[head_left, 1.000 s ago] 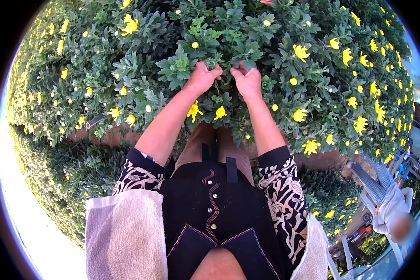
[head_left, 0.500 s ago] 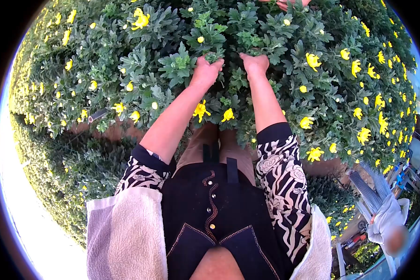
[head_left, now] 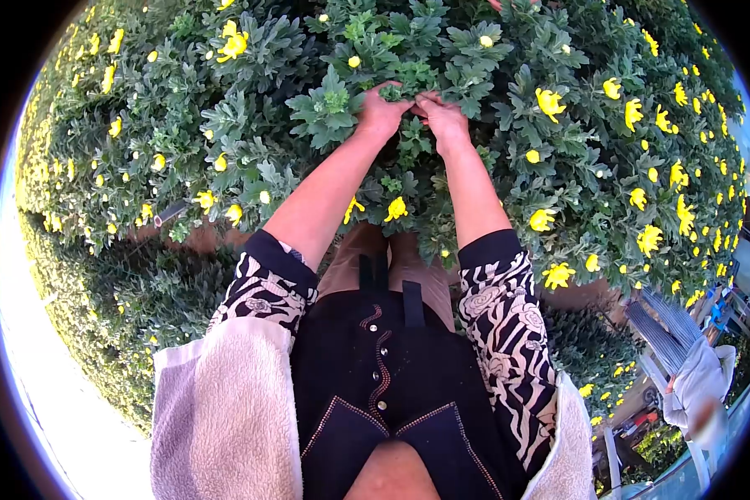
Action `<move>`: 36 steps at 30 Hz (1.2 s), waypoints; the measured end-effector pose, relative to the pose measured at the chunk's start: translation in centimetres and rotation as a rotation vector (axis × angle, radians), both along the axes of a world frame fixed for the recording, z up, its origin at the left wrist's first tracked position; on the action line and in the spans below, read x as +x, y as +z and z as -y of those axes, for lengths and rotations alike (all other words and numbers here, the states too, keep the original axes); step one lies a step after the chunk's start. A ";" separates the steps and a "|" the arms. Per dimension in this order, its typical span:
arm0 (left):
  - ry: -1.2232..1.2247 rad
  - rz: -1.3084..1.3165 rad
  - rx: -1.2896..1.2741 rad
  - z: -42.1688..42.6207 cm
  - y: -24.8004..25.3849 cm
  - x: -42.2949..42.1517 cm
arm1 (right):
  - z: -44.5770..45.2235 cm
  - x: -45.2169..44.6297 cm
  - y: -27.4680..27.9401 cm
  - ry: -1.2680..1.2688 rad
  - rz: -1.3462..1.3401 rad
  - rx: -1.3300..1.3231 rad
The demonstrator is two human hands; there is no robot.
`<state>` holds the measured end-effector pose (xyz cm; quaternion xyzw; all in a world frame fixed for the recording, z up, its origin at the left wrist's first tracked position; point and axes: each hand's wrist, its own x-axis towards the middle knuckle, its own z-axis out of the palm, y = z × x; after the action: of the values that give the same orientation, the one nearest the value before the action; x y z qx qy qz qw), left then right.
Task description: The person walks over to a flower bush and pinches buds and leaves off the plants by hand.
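Both hands are in among the dark green leaves of chrysanthemum plants (head_left: 267,75). My left hand (head_left: 382,115) curls around a leafy chrysanthemum shoot (head_left: 392,93), with index finger and thumb on either side of it. Right beside it, my right hand (head_left: 442,118) is closed, its fingertips pinched together at the left thumb tip. What lies between the right fingertips is too small or hidden to make out. Below the hands, a yellow chrysanthemum flower (head_left: 396,208) hangs near the left forearm.
Yellow blooms and round buds dot the foliage on both sides. A pipe end (head_left: 171,213) pokes out at left. Another person's hand (head_left: 497,4) shows at the top edge. At lower right is a person in a grey top (head_left: 698,387), near grey corrugated material (head_left: 662,329).
My right hand has moved left to meet my left hand, which shifted slightly right. The other person's hand at the top has mostly gone out of view.
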<state>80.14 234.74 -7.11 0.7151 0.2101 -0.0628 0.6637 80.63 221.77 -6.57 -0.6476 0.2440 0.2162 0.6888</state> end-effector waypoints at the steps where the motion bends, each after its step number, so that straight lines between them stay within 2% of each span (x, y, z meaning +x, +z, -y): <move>1: 0.019 0.036 0.022 0.1 0.1 0.0 | 0.0 -0.2 0.0 -0.058 -0.003 0.012; 4: 0.098 -0.021 -0.098 0.2 -0.9 0.2 | 0.2 0.3 -0.2 -0.033 0.010 -0.011; 6: 0.047 -0.067 -0.022 0.0 -1.1 0.0 | 0.1 0.4 -0.4 -0.065 -0.004 -0.030; 9: -0.005 -0.023 -0.104 -0.1 -0.3 -0.2 | -0.2 0.7 -0.4 -0.083 -0.010 -0.017; 13: 0.065 0.049 -0.096 0.1 -0.2 -0.3 | -0.1 0.6 -0.5 -0.059 0.006 0.056; 16: 0.081 -0.058 0.014 -0.3 0.2 -0.1 | -0.1 0.8 -1.3 -0.029 -0.022 -0.029; 18: 0.217 -0.005 -0.162 -0.1 0.7 -0.3 | 0.0 0.7 -1.6 -0.033 -0.010 -0.006; 22: 0.260 -0.079 -0.188 -1.2 0.6 -0.3 | 0.1 0.9 -0.8 -0.092 0.016 0.080; 24: 0.254 -0.085 -0.185 -1.4 0.5 -0.4 | 0.6 1.3 -0.7 -0.068 0.002 0.082; 27: 0.258 -0.102 -0.210 -1.5 0.7 -0.6 | 0.9 1.4 -1.0 0.130 0.020 0.086; 32: 0.255 -0.106 -0.259 -1.5 0.6 -0.4 | 0.4 1.1 1.3 0.229 0.003 0.088; 34: 0.243 -0.102 -0.242 -1.4 0.7 -0.4 | 0.1 0.4 -0.1 0.256 0.171 0.104; 35: 0.232 -0.097 -0.223 -1.4 0.8 -0.3 | 0.0 1.0 -1.8 0.299 0.104 -0.019; 36: 0.231 -0.097 -0.224 -1.3 0.7 -0.3 | -0.1 1.1 -1.8 0.298 0.104 -0.020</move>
<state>79.81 236.00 -6.40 0.6040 0.3144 -0.0436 0.7311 81.77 221.86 -8.36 -0.6936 0.1114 0.2797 0.6545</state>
